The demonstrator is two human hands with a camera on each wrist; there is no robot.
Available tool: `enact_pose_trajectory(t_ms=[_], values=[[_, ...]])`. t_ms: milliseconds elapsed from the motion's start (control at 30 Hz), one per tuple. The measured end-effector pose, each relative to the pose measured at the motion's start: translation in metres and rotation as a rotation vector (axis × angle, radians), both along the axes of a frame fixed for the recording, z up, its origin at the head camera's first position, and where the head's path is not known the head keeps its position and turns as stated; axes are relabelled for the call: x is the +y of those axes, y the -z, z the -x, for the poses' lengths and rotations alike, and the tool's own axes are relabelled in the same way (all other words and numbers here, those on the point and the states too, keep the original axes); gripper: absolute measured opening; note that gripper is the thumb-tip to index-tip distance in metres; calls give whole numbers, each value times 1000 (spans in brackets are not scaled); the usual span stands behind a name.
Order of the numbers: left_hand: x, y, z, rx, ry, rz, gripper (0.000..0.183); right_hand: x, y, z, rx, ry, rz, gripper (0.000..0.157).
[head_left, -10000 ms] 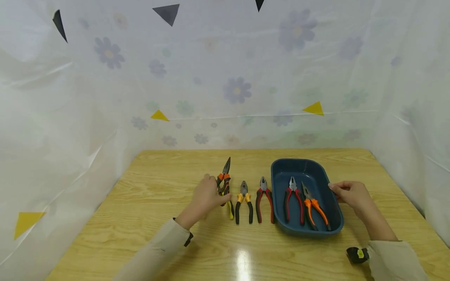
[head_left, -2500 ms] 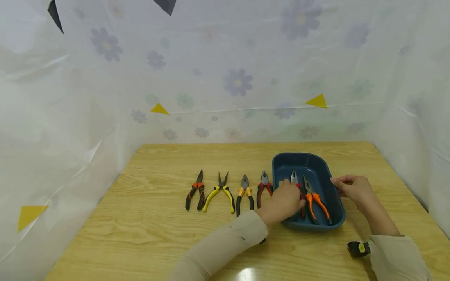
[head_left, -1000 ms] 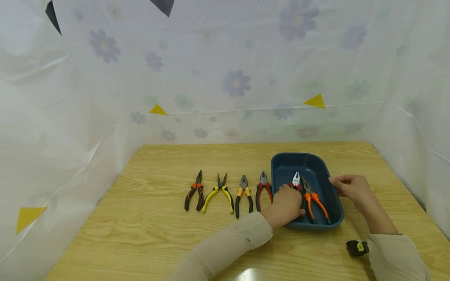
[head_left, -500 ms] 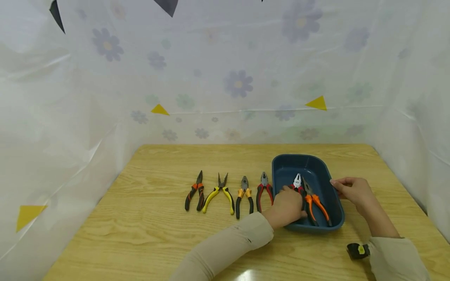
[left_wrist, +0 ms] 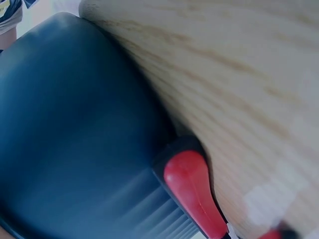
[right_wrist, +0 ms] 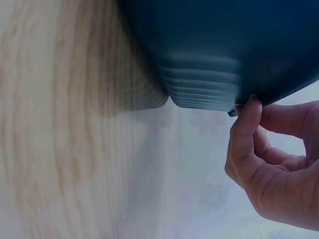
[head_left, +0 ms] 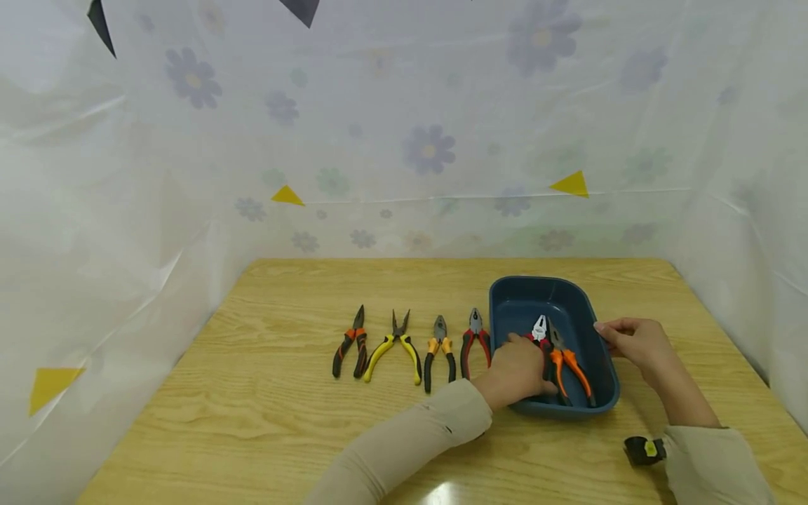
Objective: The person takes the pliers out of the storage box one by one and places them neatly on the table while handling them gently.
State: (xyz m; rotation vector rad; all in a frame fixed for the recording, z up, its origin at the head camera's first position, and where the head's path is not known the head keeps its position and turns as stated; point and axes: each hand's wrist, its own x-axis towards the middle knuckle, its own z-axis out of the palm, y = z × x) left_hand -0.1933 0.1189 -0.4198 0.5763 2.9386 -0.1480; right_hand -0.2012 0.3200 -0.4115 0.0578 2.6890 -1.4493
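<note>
My left hand (head_left: 519,370) reaches into the dark blue tray (head_left: 514,305) and grips red-and-black combination pliers (head_left: 539,330); their jaws point away, and the hand covers most of the handles. Close on their right, in the tray, lie orange-handled long-nose pliers (head_left: 571,370). My right hand (head_left: 639,345) pinches the tray's right rim between thumb and fingers, as the right wrist view shows of that hand (right_wrist: 274,164). In the left wrist view the tray's outer wall (left_wrist: 75,114) fills the left side, with a red handle (left_wrist: 192,184) beside it on the wood.
Left of the tray, a row of pliers lies on the wooden table (head_left: 265,435): orange-and-black (head_left: 351,345), yellow-and-black (head_left: 394,347), yellow-orange-and-black (head_left: 440,351) and red-and-black (head_left: 475,340), the last right against the tray. White flowered sheeting (head_left: 353,140) surrounds the table.
Earlier my left hand held the orange-and-black pliers; these now lie leftmost in the row. Over the last seconds it has slid the red-and-black pliers rightward inside the tray. My right hand stays at the rim.
</note>
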Motion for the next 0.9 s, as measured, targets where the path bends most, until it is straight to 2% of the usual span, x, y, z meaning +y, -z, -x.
enact_pose_trajectory(t_ms=[300, 533, 700, 900], values=[[1, 0, 1, 17, 28, -11, 61, 1, -3, -1, 13, -3, 12, 49], [5, -2, -2, 14, -19, -24, 62, 1, -4, -3, 30, -1, 7, 47], [6, 0, -2, 11, -26, -16, 60, 0, -4, -3, 21, -1, -1, 47], [7, -1, 0, -51, -86, -26, 59, -2, -3, -1, 6, 1, -13, 50]])
